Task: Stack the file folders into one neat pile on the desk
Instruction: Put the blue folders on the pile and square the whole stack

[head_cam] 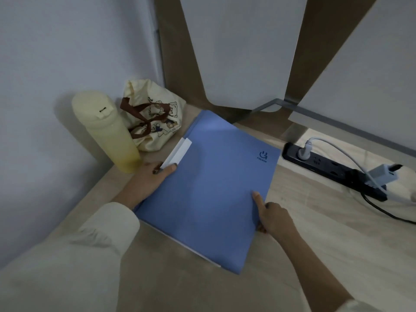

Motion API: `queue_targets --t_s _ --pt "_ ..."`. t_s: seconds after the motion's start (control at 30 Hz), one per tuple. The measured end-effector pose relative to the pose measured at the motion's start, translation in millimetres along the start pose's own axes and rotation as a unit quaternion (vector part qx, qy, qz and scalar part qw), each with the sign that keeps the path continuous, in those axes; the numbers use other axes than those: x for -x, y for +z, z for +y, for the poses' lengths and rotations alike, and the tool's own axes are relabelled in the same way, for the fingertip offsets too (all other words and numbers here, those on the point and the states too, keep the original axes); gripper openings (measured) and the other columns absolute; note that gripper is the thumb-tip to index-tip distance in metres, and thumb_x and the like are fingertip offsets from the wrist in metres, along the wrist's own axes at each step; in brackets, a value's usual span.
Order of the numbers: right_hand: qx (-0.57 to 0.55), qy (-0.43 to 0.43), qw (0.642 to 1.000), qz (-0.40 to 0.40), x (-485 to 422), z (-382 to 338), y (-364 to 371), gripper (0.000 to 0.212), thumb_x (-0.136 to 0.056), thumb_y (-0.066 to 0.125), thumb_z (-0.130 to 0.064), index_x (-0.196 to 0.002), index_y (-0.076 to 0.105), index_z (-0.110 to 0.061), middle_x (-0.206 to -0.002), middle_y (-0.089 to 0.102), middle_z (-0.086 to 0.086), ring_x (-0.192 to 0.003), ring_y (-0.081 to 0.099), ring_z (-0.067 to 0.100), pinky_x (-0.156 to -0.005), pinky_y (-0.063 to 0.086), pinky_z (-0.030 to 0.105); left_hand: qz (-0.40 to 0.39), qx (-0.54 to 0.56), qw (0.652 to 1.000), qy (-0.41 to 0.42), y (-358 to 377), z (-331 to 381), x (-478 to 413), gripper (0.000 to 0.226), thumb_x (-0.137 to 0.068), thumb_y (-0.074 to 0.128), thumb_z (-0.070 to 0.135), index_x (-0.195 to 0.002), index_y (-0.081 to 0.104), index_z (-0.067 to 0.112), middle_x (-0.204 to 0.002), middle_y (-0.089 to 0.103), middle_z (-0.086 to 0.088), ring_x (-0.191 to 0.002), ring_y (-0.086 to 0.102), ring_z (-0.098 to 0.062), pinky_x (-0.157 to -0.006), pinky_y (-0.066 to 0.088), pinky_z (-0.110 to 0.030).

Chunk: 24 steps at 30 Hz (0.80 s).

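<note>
A person is squaring up blue file folders (202, 188) on a pale wooden desk (326, 244), working at the left end of the surface near the wall. The left hand (148, 179) is lying along the pile's left edge, thumb on top of the cover and the other fingers tucked under or against the side, apparently pinching the edge to keep it from sliding. The right hand (272, 217) is pressing on the opposite edge, thumb laid flat on the cover and the remaining fingers curled at the rim, so the two hands are bracketing the pile from both sides, a hold that looks meant for nudging the covers into line.

A white index tab (177, 152) is sticking out at the left edge just above the left thumb, and a thin pale strip is showing along the lower edge, suggesting papers or another folder beneath. How many folders are in the pile cannot be made out; only the top cover is visible. A yellow bottle (105, 131) and a cream drawstring bag (155, 115) are standing just beside the pile's far left corner, and a black power strip (333, 167) is lying near its right side, its cables running out of view at the right border. The fingers under the folders are hidden.
</note>
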State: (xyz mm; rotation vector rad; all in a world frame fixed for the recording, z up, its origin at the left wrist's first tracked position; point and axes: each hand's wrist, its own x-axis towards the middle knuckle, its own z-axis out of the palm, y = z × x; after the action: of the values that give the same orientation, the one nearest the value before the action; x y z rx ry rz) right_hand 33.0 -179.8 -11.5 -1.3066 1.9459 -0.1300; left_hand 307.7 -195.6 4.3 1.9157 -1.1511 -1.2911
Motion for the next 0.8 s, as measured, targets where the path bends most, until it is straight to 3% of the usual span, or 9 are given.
queue_targets --t_s 0.07,0.1,0.17,0.23,0.3,0.47,0.6,0.7,0.8 --pt "-0.106 0.003 0.993 0.059 8 10 2 0.053 -0.090 0.032 -0.052 -0.097 0.055 -0.004 -0.086 0.062 0.009 -0.072 0.057 0.023 -0.062 0.046 0.031 0.101 0.038 0.994 0.005 2 -15 24 0.018 -0.090 0.044 0.041 -0.091 0.057 0.028 -0.104 0.056 0.001 -0.102 0.052 -0.020 -0.088 0.034 -0.030" --pt "-0.189 0.000 0.980 0.069 14 13 5 0.049 -0.092 0.035 -0.047 -0.117 0.050 -0.008 -0.102 0.060 0.005 -0.083 0.058 0.020 -0.067 0.044 0.027 0.159 0.075 0.984 0.007 5 -27 37 0.016 -0.091 0.043 0.038 -0.092 0.056 0.029 -0.107 0.055 0.002 -0.105 0.050 -0.019 -0.091 0.032 -0.030" --pt "-0.334 -0.012 0.941 0.044 26 12 15 0.048 -0.094 0.039 -0.039 -0.136 0.036 -0.018 -0.119 0.049 -0.009 -0.109 0.048 0.012 -0.090 0.038 0.026 0.247 0.145 0.958 0.020 15 -49 60 0.021 -0.093 0.042 0.033 -0.104 0.057 0.025 -0.116 0.055 0.003 -0.113 0.048 -0.016 -0.095 0.032 -0.029" --pt "-0.408 -0.030 0.912 0.025 32 5 27 0.045 -0.095 0.039 -0.034 -0.139 0.031 -0.027 -0.124 0.046 -0.021 -0.122 0.039 0.004 -0.100 0.032 0.027 0.279 0.200 0.939 0.017 29 -63 67 0.027 -0.094 0.038 0.034 -0.113 0.055 0.024 -0.122 0.053 0.007 -0.116 0.045 -0.010 -0.099 0.030 -0.025" --pt "-0.427 -0.051 0.902 0.041 30 1 41 0.048 -0.096 0.038 -0.032 -0.143 0.026 -0.032 -0.140 0.041 -0.018 -0.133 0.035 0.007 -0.111 0.030 0.034 0.296 0.244 0.923 0.007 43 -64 62 0.032 -0.094 0.037 0.034 -0.117 0.056 0.021 -0.120 0.052 0.009 -0.111 0.046 -0.006 -0.093 0.032 -0.018" --pt "-0.437 -0.050 0.897 0.051 21 -3 50 0.051 -0.098 0.031 -0.031 -0.146 0.014 -0.037 -0.151 0.029 -0.015 -0.139 0.028 0.007 -0.118 0.022 0.039 0.378 0.342 0.860 -0.010 59 -54 38 0.023 -0.093 0.043 0.032 -0.099 0.057 0.016 -0.097 0.059 0.006 -0.089 0.054 -0.002 -0.078 0.041 -0.014" --pt "-0.445 -0.056 0.893 0.035 9 -13 41 0.052 -0.098 0.031 -0.029 -0.146 0.013 -0.036 -0.152 0.028 -0.014 -0.139 0.028 0.008 -0.118 0.022 0.036 0.382 0.335 0.861 0.000 57 -44 19 0.024 -0.094 0.038 0.034 -0.095 0.056 0.017 -0.086 0.056 0.012 -0.080 0.052 0.001 -0.071 0.041 -0.013" --pt "-0.446 -0.059 0.893 0.028 4 -18 38 0.055 -0.098 0.032 -0.028 -0.147 0.010 -0.035 -0.153 0.026 -0.012 -0.139 0.027 0.009 -0.117 0.022 0.035 0.397 0.309 0.864 -0.006 58 -38 11 0.028 -0.096 0.032 0.032 -0.096 0.054 0.016 -0.081 0.051 0.015 -0.075 0.048 0.004 -0.059 0.038 0.003" --pt "-0.438 -0.063 0.896 0.030 4 -19 39 0.056 -0.097 0.034 -0.028 -0.147 0.009 -0.035 -0.153 0.026 -0.012 -0.140 0.026 0.009 -0.117 0.021 0.035 0.392 0.290 0.873 -0.016 56 -37 13 0.029 -0.097 0.029 0.032 -0.099 0.054 0.017 -0.083 0.050 0.012 -0.076 0.047 0.002 -0.056 0.035 0.006"
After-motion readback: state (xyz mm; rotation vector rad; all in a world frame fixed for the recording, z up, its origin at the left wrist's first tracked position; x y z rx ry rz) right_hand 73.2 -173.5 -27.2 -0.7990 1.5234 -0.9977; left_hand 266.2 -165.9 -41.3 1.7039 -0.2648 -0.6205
